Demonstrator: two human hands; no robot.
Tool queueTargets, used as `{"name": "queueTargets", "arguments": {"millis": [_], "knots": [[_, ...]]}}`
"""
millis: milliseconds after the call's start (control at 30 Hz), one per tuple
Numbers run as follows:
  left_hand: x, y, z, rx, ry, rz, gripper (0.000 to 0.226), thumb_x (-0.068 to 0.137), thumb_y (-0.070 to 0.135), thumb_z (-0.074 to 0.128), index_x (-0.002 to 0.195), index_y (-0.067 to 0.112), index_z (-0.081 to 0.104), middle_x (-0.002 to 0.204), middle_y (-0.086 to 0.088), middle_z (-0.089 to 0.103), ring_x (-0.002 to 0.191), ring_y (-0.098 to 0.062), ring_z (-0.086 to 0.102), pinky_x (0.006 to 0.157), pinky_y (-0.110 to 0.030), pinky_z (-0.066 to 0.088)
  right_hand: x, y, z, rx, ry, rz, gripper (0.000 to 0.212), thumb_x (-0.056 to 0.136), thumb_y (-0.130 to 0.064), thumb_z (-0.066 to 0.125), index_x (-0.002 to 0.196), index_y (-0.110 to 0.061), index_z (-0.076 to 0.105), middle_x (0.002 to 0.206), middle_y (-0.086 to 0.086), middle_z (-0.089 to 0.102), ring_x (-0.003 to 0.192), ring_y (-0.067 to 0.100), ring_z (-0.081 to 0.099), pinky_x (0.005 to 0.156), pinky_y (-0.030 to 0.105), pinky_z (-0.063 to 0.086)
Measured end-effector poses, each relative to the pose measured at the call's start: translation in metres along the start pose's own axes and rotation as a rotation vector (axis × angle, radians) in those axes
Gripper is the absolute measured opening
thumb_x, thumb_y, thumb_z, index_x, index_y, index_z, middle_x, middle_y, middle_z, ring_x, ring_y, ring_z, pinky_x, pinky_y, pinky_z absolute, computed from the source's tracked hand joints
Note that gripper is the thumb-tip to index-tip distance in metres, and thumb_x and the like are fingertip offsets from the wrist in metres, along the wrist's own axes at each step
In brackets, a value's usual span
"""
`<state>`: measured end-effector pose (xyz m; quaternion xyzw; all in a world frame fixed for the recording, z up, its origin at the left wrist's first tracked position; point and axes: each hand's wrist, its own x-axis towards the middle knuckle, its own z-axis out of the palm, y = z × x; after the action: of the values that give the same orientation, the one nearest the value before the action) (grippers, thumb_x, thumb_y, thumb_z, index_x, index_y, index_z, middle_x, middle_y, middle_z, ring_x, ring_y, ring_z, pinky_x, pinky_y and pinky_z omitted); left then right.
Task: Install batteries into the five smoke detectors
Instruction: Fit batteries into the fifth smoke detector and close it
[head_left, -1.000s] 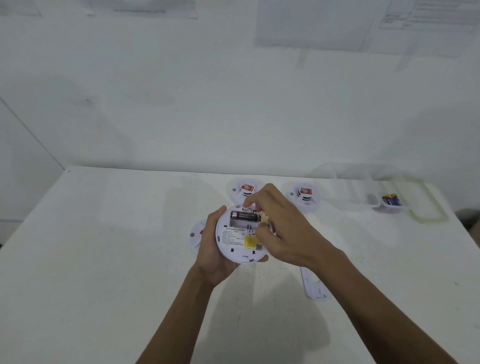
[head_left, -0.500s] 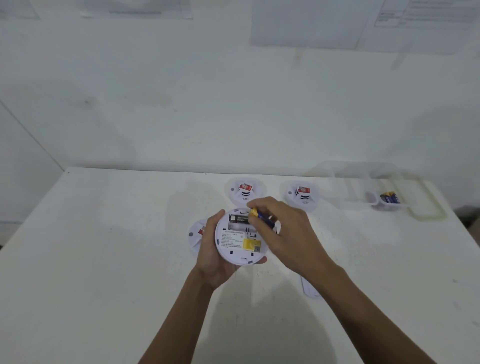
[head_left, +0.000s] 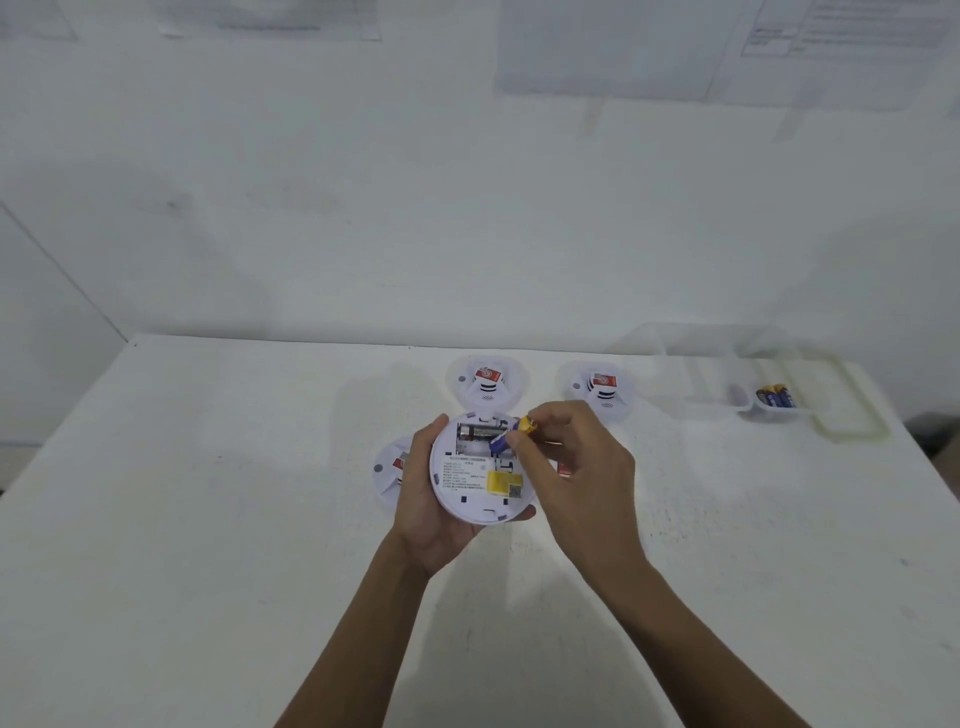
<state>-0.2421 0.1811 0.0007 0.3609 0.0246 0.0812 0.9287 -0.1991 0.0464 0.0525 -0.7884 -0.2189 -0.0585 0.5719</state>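
My left hand grips a round white smoke detector from below, its back with label and yellow sticker facing me. Its open battery bay at the top shows one dark battery inside. My right hand pinches a blue and gold battery at the bay's right end, tilted with the gold end up. Two more detectors lie face up behind. Another detector lies half hidden under my left hand. A red patch shows behind my right hand.
A clear plastic container sits at the table's far right, beside a small clear cup holding blue and gold batteries. A clear lid lies under the cup. The white table ends at a white wall behind.
My right hand has brought a blue and gold battery up to the bay's right end and tilted it. The detector stays held in my left hand.
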Motion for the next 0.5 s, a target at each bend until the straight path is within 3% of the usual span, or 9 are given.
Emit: {"name": "queueTargets", "arguments": {"millis": [67,100,133,233,367,400,467,500], "knots": [[0.003,-0.004,-0.006,-0.042,0.011,-0.189,0.052,0.077,0.061,0.059,0.116,0.028,0.068,0.115,-0.001,0.068,0.104,-0.016,0.065,0.090,-0.031,0.052,-0.004,0.005,0.003,-0.074,0.045,-0.063,0.014,0.081,-0.024,0.072,0.092,-0.021,0.064,0.084,-0.014,0.064,0.076,-0.002,0.063,0.068,0.003,0.047],[0.004,-0.005,-0.007,-0.069,-0.044,-0.218,0.050,0.080,0.059,0.058,0.118,0.028,0.066,0.116,0.001,0.068,0.105,-0.015,0.064,0.094,-0.031,0.050,-0.006,0.009,0.004,-0.103,0.066,-0.077,0.015,0.081,-0.028,0.071,0.093,-0.020,0.065,0.085,-0.013,0.063,0.074,-0.002,0.062,0.068,0.001,0.046],[0.001,-0.007,-0.010,-0.067,-0.068,-0.209,0.049,0.086,0.056,0.051,0.125,0.027,0.062,0.122,0.001,0.065,0.111,-0.015,0.061,0.100,-0.031,0.046,-0.008,0.012,0.006,-0.117,0.084,-0.077,0.017,0.081,-0.031,0.069,0.093,-0.021,0.066,0.086,-0.012,0.062,0.074,-0.001,0.061,0.068,0.000,0.045],[-0.006,-0.004,-0.012,-0.065,0.126,-0.182,0.051,0.098,0.046,0.035,0.138,0.017,0.048,0.135,-0.007,0.054,0.123,-0.021,0.052,0.109,-0.035,0.035,-0.010,0.018,0.010,-0.139,0.133,-0.094,0.021,0.080,-0.034,0.069,0.091,-0.015,0.068,0.089,-0.005,0.065,0.075,0.002,0.058,0.073,-0.004,0.041],[-0.002,0.001,-0.019,-0.139,0.042,-0.018,0.054,0.102,0.034,0.016,0.144,0.003,0.029,0.145,-0.019,0.038,0.134,-0.030,0.037,0.115,-0.040,0.021,-0.010,0.022,0.013,-0.162,0.175,-0.169,0.018,0.077,-0.022,0.071,0.084,-0.006,0.068,0.087,0.008,0.067,0.079,0.006,0.057,0.076,-0.004,0.039],[-0.001,0.002,-0.013,-0.105,0.087,-0.021,0.054,0.101,0.037,0.022,0.143,0.005,0.034,0.143,-0.018,0.042,0.131,-0.029,0.041,0.113,-0.039,0.025,-0.010,0.022,0.014,-0.151,0.180,-0.165,0.017,0.077,-0.021,0.071,0.084,-0.006,0.068,0.088,0.008,0.067,0.080,0.006,0.057,0.075,-0.004,0.040],[0.008,-0.011,-0.010,-0.071,-0.043,-0.133,0.053,0.089,0.052,0.048,0.128,0.017,0.058,0.126,-0.011,0.061,0.114,-0.023,0.059,0.102,-0.037,0.044,-0.011,0.022,0.016,-0.138,0.178,-0.155,0.017,0.078,-0.021,0.070,0.084,-0.005,0.069,0.091,0.009,0.066,0.082,0.010,0.059,0.075,-0.002,0.041],[0.008,-0.012,-0.011,-0.080,-0.021,-0.164,0.053,0.080,0.056,0.058,0.119,0.021,0.066,0.117,-0.008,0.067,0.105,-0.022,0.064,0.094,-0.037,0.051,-0.011,0.022,0.017,-0.138,0.176,-0.156,0.017,0.078,-0.021,0.070,0.085,-0.005,0.069,0.093,0.009,0.066,0.084,0.013,0.060,0.076,-0.002,0.042]]}}
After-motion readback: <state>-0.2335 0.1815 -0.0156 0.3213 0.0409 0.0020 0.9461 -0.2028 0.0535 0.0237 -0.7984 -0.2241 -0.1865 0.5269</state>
